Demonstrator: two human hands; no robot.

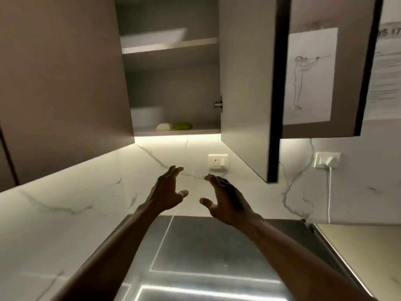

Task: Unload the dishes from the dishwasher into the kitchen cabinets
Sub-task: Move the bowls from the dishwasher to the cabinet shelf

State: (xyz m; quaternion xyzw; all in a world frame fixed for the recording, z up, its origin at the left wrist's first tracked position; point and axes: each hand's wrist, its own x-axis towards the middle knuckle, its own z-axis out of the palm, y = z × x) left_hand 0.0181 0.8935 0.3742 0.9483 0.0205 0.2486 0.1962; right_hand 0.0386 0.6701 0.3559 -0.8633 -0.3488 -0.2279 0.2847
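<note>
Both my hands are empty. My left hand [167, 192] and right hand [225, 198] hang side by side in front of the marble wall [86, 192], palms turned toward each other, fingers loose and spread, thumbs out, gripping nothing. A gap lies between them, about what a bowl would fill.

The dishes I can see are already up in the open cabinet [173, 90], far and above my hands. A white bowl [146, 116] sits at the left of the lower shelf, with a small cream piece [163, 126] and a green piece [183, 126] just beside it to the right; I cannot tell what those two are. A wide white dish [152, 38] rests on the upper shelf. The cabinet door [245, 83] stands swung out to the right. The dishwasher is out of sight, so whatever is left in it I cannot see.

I judge these white pieces to be glazed ceramic: stiff, smooth, fairly heavy for their size, and quick to chip against a shelf edge. Fresh from a dishwasher they may be damp and slippery. I would take a bowl with both hands on opposite sides of the rim, thumbs over the lip and fingers under the wall, and lift it clear of the shelf front before setting it down flat.
</note>
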